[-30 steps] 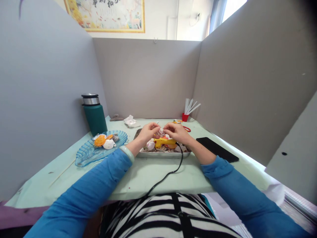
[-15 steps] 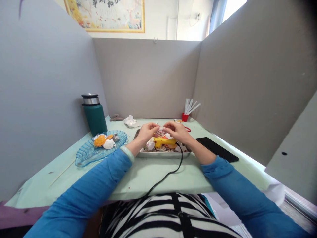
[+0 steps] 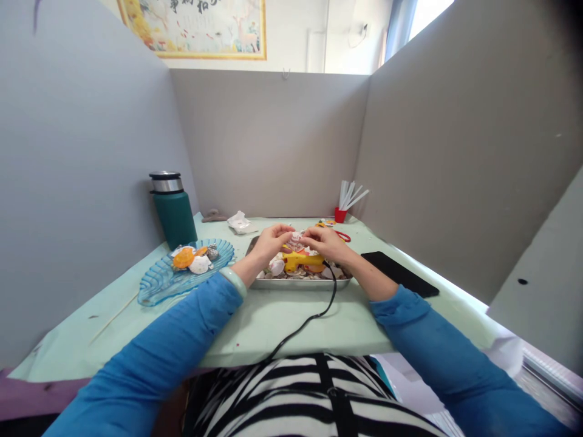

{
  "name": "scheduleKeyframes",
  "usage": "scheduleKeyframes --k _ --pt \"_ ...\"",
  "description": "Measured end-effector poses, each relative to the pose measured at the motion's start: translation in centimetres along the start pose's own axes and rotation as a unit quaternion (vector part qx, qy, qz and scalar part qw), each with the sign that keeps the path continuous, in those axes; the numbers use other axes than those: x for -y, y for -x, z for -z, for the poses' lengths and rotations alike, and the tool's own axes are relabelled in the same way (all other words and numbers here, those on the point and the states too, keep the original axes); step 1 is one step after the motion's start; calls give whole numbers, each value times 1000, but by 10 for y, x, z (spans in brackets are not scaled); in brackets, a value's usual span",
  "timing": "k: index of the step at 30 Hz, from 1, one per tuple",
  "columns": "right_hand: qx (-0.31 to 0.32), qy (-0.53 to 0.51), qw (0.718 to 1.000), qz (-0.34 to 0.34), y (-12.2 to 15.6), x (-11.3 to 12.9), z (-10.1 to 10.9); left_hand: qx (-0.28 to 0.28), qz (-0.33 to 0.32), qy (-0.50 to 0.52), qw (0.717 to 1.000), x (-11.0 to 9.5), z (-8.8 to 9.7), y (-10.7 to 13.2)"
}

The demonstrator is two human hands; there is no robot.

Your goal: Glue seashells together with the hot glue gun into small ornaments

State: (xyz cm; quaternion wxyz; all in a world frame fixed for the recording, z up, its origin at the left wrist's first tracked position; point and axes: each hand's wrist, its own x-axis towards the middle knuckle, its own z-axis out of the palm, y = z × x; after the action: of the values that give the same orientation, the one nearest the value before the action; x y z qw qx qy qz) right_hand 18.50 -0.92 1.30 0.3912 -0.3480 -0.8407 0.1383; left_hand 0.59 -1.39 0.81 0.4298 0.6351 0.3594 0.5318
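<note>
Both hands meet above a metal tray (image 3: 300, 284) filled with shells. My left hand (image 3: 274, 238) pinches the left side of a pinkish-white ridged seashell (image 3: 296, 241). On its other side, my right hand (image 3: 325, 241) has its fingers closed on the same shell. A yellow glue gun (image 3: 303, 261) lies across the shells in the tray, just below the hands, its black cord (image 3: 314, 317) running toward the front edge. The fingertips partly cover the held shell.
On the left are a blue glass plate (image 3: 159, 285) with orange and white shells, a green bottle (image 3: 173, 215) and a thin stick (image 3: 113, 317). A black flat object (image 3: 401, 274), red-handled scissors (image 3: 342, 236) and a red cup (image 3: 340, 215) of glue sticks are on the right.
The right hand has shifted slightly, and more of the held shell shows between the fingers. More of the scissors is visible behind the right hand.
</note>
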Motion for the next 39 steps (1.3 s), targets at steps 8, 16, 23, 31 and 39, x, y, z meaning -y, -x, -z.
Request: scheduleKeyframes --k 8,16,23,31,39 --pt "-19 -52 998 -19 -2 -4 -1 21 10 -2 1000 -6 0 4" --pt "-37 -44 998 -14 -2 -7 0 39 13 2 999 -5 2 3" --pt "-19 -56 998 -25 -2 -8 3 54 21 1 998 -2 4 1" --pt "2 -85 996 -33 -1 -11 4 60 16 -13 998 3 7 -2" --pt "12 -145 989 -25 -1 -6 3 68 5 -52 996 2 4 -2"
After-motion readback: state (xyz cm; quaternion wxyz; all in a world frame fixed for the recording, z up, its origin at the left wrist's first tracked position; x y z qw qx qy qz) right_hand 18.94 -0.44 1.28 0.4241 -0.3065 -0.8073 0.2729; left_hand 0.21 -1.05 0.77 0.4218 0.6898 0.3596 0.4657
